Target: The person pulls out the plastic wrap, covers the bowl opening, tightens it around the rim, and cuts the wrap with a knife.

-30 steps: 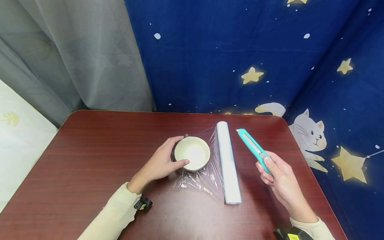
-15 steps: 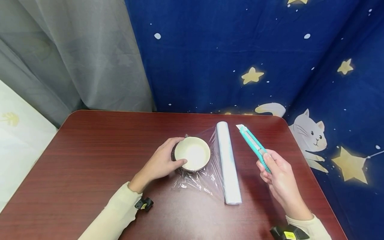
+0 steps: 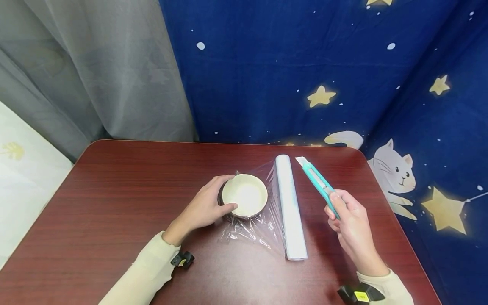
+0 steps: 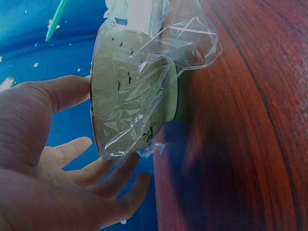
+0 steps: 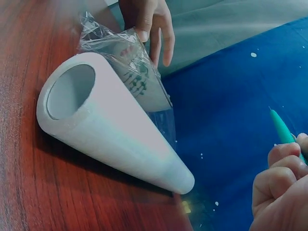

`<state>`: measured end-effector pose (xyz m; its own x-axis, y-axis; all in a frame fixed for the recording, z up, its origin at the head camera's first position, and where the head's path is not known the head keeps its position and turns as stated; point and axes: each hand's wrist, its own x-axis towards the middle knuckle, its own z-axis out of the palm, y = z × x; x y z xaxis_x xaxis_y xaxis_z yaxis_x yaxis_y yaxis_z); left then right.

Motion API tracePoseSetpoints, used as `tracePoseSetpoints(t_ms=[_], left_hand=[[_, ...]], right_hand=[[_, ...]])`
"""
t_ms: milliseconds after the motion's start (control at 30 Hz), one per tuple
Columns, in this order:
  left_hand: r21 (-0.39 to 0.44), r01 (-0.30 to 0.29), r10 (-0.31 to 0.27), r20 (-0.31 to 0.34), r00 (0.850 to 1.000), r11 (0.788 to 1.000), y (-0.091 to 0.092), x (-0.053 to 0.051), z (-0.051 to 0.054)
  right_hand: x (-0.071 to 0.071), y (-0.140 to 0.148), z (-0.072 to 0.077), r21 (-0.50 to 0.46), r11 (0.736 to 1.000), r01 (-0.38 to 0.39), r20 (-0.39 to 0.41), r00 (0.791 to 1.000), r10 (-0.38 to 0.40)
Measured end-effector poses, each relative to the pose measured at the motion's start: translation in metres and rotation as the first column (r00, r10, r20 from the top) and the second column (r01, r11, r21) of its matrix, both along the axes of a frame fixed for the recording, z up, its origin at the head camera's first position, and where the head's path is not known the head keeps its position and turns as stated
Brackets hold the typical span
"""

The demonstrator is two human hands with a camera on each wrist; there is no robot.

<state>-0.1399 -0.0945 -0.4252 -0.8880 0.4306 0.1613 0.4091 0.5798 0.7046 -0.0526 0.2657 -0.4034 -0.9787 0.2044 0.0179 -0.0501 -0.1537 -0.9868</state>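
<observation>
Left hand holding bowl, right hand gripping cutter: we note the blade now further extended, seemingly readied for the film at left.

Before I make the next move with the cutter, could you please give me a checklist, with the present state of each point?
1. Bowl steadied: ok, the left hand holds it at the rim.
2. Cutter gripped: ok, the right hand holds it.
3. Blade out: ok, it shows beyond the cutter's tip.
4. Left hand away from the blade: ok, the roll lies between them.
5. Film smooth: not ok, it is wrinkled by the bowl.
6. Blade locked: cannot tell from these views.
</observation>
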Motion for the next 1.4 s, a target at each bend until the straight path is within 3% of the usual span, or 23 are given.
tracePoseSetpoints(t_ms=[233,433,500,767,1067,1400], left_hand=[[-0.011,-0.001,0.001,-0.003,1.000,1.000,-0.0002,0.0012,0.0009],[-0.021,0.005,-0.005,-0.007,1.000,1.000,-0.0005,0.0019,0.0007],[-0.023,0.008,-0.008,-0.008,1.000,1.000,-0.0006,0.0019,0.0005],[-0.031,0.010,-0.010,-0.007,1.000,0.999,-0.0005,0.0016,0.0002],[-0.039,0.007,-0.006,0.010,1.000,0.999,0.0003,0.0011,0.0017],[-0.078,0.008,-0.005,0.030,1.000,0.997,-0.0001,-0.0040,0.0049]], right_hand=[[-0.0017,-0.0044,-0.0029,0.014,1.000,0.012,-0.022,1.000,-0.012],[-0.0023,-0.0015,-0.0036,0.029,0.985,-0.169,-0.081,0.982,0.171],[-0.0015,-0.0014,-0.0029,0.029,0.981,-0.191,-0.076,0.978,0.193],[0.0011,-0.0022,-0.0009,0.090,0.990,-0.111,0.028,0.994,0.109],[-0.0013,-0.0057,-0.0028,0.084,0.995,-0.051,0.035,0.998,0.048],[-0.0032,-0.0061,-0.0049,0.076,0.994,-0.075,0.003,0.997,0.075]])
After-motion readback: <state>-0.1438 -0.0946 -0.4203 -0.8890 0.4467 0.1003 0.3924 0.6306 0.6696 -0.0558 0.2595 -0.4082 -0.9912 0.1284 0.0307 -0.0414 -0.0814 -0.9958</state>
